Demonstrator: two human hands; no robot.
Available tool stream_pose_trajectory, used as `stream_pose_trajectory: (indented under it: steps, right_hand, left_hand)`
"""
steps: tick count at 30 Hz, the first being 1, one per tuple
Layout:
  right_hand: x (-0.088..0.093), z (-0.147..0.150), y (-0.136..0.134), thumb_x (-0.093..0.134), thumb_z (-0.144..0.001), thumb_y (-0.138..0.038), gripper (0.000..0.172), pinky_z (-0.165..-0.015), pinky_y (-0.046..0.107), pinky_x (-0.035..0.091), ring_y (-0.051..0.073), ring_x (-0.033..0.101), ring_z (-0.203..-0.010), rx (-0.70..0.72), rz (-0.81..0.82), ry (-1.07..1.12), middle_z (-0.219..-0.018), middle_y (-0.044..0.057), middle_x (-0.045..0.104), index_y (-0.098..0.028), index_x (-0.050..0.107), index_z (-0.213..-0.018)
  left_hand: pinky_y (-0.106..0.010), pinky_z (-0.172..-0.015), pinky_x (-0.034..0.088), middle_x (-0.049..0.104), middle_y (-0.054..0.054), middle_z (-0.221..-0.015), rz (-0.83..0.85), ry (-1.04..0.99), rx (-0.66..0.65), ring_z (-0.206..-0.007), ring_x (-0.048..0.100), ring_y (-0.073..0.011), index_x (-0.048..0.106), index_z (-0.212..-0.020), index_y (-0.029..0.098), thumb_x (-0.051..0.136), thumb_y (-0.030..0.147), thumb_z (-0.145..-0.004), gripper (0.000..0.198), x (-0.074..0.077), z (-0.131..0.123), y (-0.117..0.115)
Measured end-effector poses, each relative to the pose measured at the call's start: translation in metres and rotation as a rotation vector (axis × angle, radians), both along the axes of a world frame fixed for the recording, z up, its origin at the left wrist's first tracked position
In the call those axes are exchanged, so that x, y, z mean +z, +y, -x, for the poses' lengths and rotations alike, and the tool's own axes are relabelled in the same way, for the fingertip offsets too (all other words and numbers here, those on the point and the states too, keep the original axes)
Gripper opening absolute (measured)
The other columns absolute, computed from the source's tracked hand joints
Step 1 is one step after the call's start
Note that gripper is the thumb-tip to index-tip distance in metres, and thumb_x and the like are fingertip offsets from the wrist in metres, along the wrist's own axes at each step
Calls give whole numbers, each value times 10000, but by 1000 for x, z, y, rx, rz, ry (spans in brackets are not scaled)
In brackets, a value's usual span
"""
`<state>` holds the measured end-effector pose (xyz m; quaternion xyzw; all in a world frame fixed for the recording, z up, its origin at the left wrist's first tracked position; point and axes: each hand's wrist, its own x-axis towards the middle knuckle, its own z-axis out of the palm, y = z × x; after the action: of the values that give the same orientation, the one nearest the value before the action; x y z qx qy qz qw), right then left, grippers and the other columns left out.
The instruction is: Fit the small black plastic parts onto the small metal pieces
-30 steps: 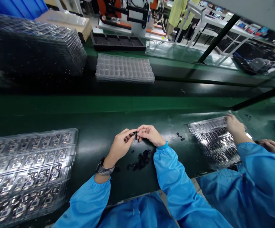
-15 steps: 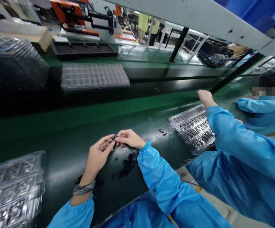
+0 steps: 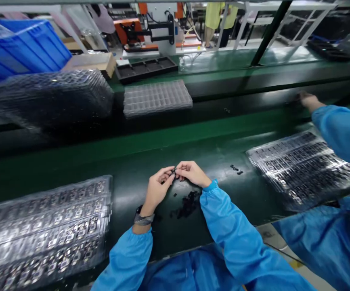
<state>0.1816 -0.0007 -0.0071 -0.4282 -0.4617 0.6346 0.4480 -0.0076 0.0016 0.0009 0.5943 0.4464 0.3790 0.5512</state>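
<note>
A small dark part (image 3: pixel 173 171) is pinched between the fingertips of both my hands, too small to name more exactly. My left hand (image 3: pixel 159 186) is closed on its left side, and my right hand (image 3: pixel 191 173) is closed on its right. Just below them a loose heap of small black pieces (image 3: pixel 188 204) lies on the green work surface (image 3: pixel 220 218). To the left is a clear plastic tray (image 3: pixel 80 210) with rows of small metallic and dark parts. A few black pieces (image 3: pixel 236 169) lie to the right of my hands.
At the right, a co-worker's arm (image 3: pixel 338 121) reaches over another filled clear tray (image 3: pixel 302 165). Behind the work surface stand a tall stack of clear trays (image 3: pixel 68 97), a clear compartment tray (image 3: pixel 158 97), a black divided tray (image 3: pixel 147 68) and a blue bin (image 3: pixel 26 48).
My view has swung left, so more of the left tray and the blue bin show. The co-worker's hand has reached farther out. Both my hands keep their pinch on the small part.
</note>
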Motion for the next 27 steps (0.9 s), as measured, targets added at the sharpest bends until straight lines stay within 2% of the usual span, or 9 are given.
stream_pose_trajectory:
  steps: [3, 7, 9, 12, 16, 20, 23, 25, 27]
  right_hand:
    - [4, 3, -1, 804, -788, -488, 356, -573, 248, 506, 111, 598, -552, -19, -16, -19, -683, 9, 695, -164, 658, -814]
    - [7, 3, -3, 755, -834, -536, 399, -578, 258, 511, 125, 618, -576, -59, -45, -37, -739, 32, 719, -159, 703, -956]
    - [6, 2, -2, 744, -829, -571, 427, -558, 260, 504, 131, 616, -567, -114, -33, -56, -736, 41, 721, -164, 700, -954]
    - [0, 0, 2, 768, -771, -622, 474, -532, 269, 500, 143, 614, -552, -161, -5, -71, -710, 48, 711, -171, 681, -887]
    - [-7, 1, 4, 782, -743, -642, 498, -534, 276, 505, 148, 617, -560, -142, -6, -73, -702, 58, 702, -167, 673, -848]
    - [-13, 1, 3, 780, -745, -643, 501, -526, 279, 513, 150, 615, -563, -164, -14, -56, -707, 60, 696, -165, 674, -851]
    - [-15, 1, 4, 779, -748, -636, 495, -519, 283, 519, 149, 610, -555, -176, -16, -43, -703, 61, 694, -163, 673, -850]
    - [-16, 1, 5, 781, -747, -633, 491, -512, 280, 518, 148, 609, -552, -172, -17, -41, -696, 61, 691, -165, 672, -843]
    - [-16, 1, 6, 776, -752, -635, 487, -507, 277, 518, 150, 611, -556, -166, -18, -41, -697, 62, 693, -168, 669, -840]
  left_hand:
    - [-245, -651, 514, 685, -37, -843, -23, 22, -4, -676, 604, -119, 735, -1157, 147, 737, 344, -843, 371, 5, 0, 0]
    - [-250, -647, 519, 681, -39, -857, -19, 13, 48, -663, 602, -115, 722, -1175, 149, 741, 346, -840, 389, 17, 5, -2]
    - [-249, -627, 520, 678, -43, -862, -12, -2, 116, -651, 598, -113, 718, -1176, 150, 747, 359, -831, 404, 29, 12, -9]
    - [-244, -593, 519, 684, -52, -860, -4, 44, 229, -633, 595, -115, 724, -1152, 154, 757, 379, -825, 398, 56, 31, -33]
    - [-232, -513, 476, 695, -45, -872, -21, 249, 391, -534, 559, -92, 737, -1129, 168, 783, 418, -808, 410, 100, 87, -73]
    - [-219, -453, 394, 691, -26, -821, -80, 493, 661, -483, 494, -83, 720, -1144, 167, 829, 485, -734, 530, 134, 173, -87]
    - [-238, -488, 410, 672, -15, -694, -40, 612, 759, -516, 522, -123, 717, -1043, 136, 854, 573, -607, 632, 133, 229, -80]
    - [-251, -500, 403, 650, -8, -615, 35, 685, 753, -518, 527, -144, 718, -982, 133, 833, 627, -560, 660, 119, 253, -73]
    - [-261, -511, 401, 626, 1, -560, 97, 744, 711, -513, 525, -154, 718, -930, 138, 805, 665, -547, 657, 100, 265, -68]
